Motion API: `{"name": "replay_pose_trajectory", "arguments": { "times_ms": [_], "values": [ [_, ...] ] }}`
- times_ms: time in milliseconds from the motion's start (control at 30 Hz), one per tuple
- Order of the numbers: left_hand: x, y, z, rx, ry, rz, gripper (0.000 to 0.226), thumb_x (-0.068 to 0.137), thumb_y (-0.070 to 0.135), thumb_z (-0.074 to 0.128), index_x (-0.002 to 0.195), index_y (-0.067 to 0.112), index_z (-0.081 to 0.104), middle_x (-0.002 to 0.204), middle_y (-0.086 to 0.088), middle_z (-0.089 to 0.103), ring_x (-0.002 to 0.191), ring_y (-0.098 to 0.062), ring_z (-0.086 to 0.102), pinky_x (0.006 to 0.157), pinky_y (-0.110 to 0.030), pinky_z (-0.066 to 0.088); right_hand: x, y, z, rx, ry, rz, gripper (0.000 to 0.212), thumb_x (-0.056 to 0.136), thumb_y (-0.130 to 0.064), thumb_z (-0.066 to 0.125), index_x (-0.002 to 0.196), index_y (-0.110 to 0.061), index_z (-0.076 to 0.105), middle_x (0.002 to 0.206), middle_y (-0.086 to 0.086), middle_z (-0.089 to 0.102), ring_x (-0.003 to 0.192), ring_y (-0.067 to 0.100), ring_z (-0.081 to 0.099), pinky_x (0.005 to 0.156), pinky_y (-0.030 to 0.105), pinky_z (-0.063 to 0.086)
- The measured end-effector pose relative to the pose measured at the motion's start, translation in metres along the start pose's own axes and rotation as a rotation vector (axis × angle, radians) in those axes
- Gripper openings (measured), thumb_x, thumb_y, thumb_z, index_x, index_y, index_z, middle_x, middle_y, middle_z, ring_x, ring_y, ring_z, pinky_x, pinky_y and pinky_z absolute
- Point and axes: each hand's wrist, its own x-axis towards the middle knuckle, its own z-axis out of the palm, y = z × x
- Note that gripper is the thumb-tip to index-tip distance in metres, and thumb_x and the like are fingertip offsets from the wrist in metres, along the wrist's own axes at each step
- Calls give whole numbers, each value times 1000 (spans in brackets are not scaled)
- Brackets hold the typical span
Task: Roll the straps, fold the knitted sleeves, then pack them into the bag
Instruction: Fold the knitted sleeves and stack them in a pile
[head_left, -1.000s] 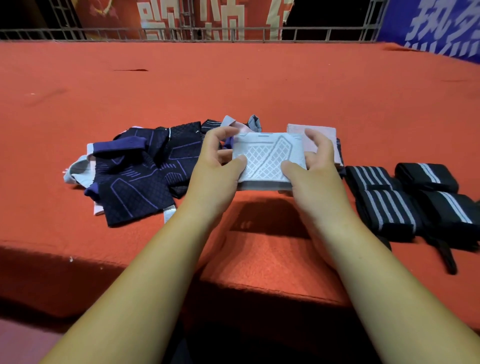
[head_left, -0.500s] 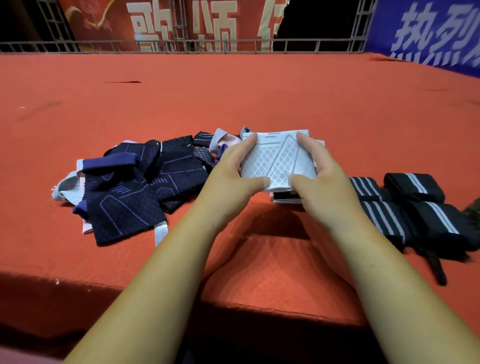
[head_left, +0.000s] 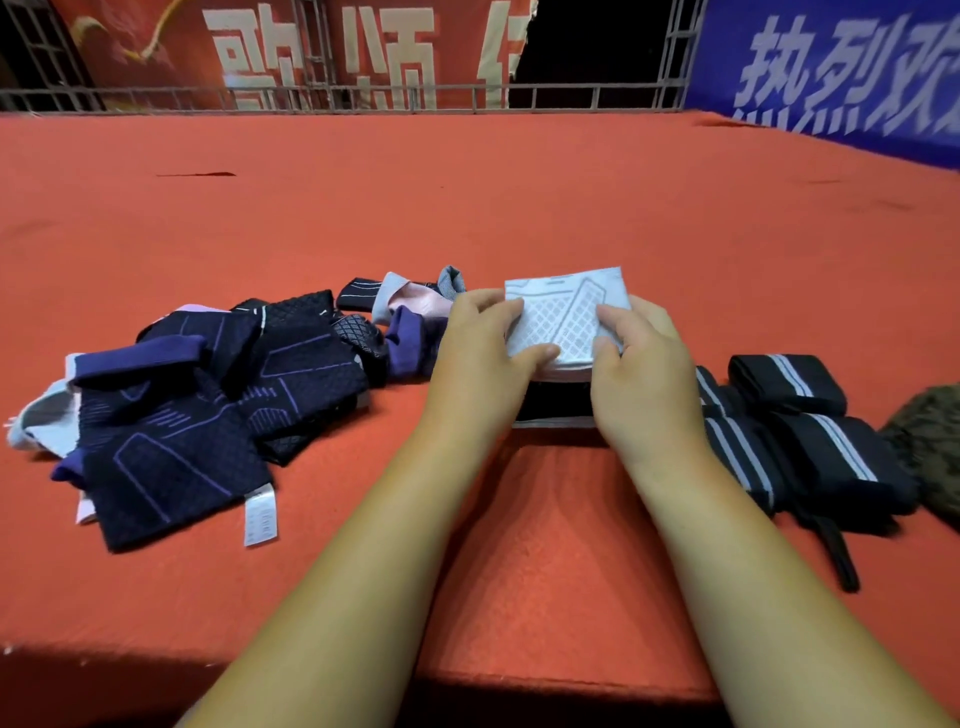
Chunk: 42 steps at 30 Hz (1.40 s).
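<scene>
Head view: at centre frame the left hand (head_left: 478, 358) and right hand (head_left: 644, 374) are pinching a folded white knitted sleeve (head_left: 563, 317) from both sides, holding it over a small folded stack (head_left: 556, 404). Rolled striped straps (head_left: 800, 415) are lying at right, apparently finished. A heap of dark sleeves (head_left: 208, 395) at left is waiting unfolded, and nothing looks packed yet.

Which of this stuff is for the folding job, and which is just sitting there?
For the job:
white sleeve, gripped by left hand and right hand
dark sleeve pile
rolled striped straps

Just there:
red banner
blue banner
metal railing
brownish lump at the right edge, too blurred to tell
</scene>
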Motion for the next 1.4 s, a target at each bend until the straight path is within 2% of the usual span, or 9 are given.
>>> {"name": "replay_pose_trajectory", "arguments": {
  "times_ms": [100, 200, 400, 500, 667, 833, 1000, 1233, 1400],
  "values": [
    [-2, -13, 13, 115, -71, -50, 42, 97, 33, 78, 127, 5, 72, 139, -11, 54, 127, -22, 55, 111, -27, 37, 1, 15, 13, -160, -112, 39, 34, 108, -15, 53, 137, -7, 70, 153, 13, 56, 137, 39, 52, 112, 31, 33],
    [-5, -18, 19, 136, -98, -71, 39, 105, 36, 67, 127, 5, 70, 136, -11, 56, 120, -31, 60, 109, -37, 43, 1, 20, 16, -205, -167, 79, 35, 112, -27, 46, 133, -16, 72, 151, 10, 57, 134, 43, 49, 105, 35, 30],
    [-9, -12, 5, 59, -107, -68, 55, 107, 37, 62, 155, 11, 52, 151, -6, 52, 139, -17, 50, 111, -19, 30, -6, 11, 8, -112, -146, 142, 43, 109, -35, 52, 151, -28, 61, 168, 10, 37, 151, 36, 35, 124, 41, 26],
    [-13, -9, -6, 17, -95, -66, 45, 107, 36, 62, 147, 14, 60, 142, -3, 60, 133, -16, 53, 114, -29, 39, -14, 1, 1, -100, -127, 136, 48, 105, -37, 58, 153, -30, 58, 174, 8, 25, 157, 31, 24, 127, 44, 25],
    [-23, -9, -29, 25, -85, -131, 39, 107, 36, 63, 142, 19, 64, 137, 7, 61, 108, -8, 58, 92, -20, 37, -27, -19, 2, -20, -38, -11, 39, 99, -27, 63, 138, -24, 68, 171, 8, 33, 156, 28, 26, 129, 45, 26],
    [-36, -23, -60, 113, -59, -154, 29, 104, 31, 65, 131, 23, 71, 129, 7, 64, 99, -10, 62, 89, -25, 41, -43, -42, 16, 90, -10, -163, 25, 93, -23, 64, 115, -21, 75, 154, 5, 53, 148, 22, 39, 123, 38, 32],
    [-53, -55, -91, 290, -35, -209, 32, 94, 21, 70, 127, 23, 73, 125, 0, 64, 115, -19, 64, 104, -34, 48, -62, -63, 37, 216, -111, -211, 18, 88, -20, 62, 96, -23, 77, 121, -11, 63, 125, 14, 56, 107, 15, 35],
    [-78, -91, -123, 837, -136, -318, 42, 93, 11, 54, 133, 15, 62, 137, -9, 52, 124, -36, 46, 100, -48, 48, -81, -76, 60, 246, -365, -164, 19, 92, -9, 67, 91, -23, 79, 105, -8, 72, 103, 6, 63, 102, 28, 46],
    [-86, -107, -133, 860, -143, -343, 40, 98, 15, 53, 138, 16, 60, 140, -10, 49, 128, -35, 45, 100, -49, 49, -88, -76, 69, 202, -422, -164, 19, 94, -10, 66, 92, -23, 80, 106, -7, 73, 102, 8, 64, 97, 25, 45]
  ]
}}
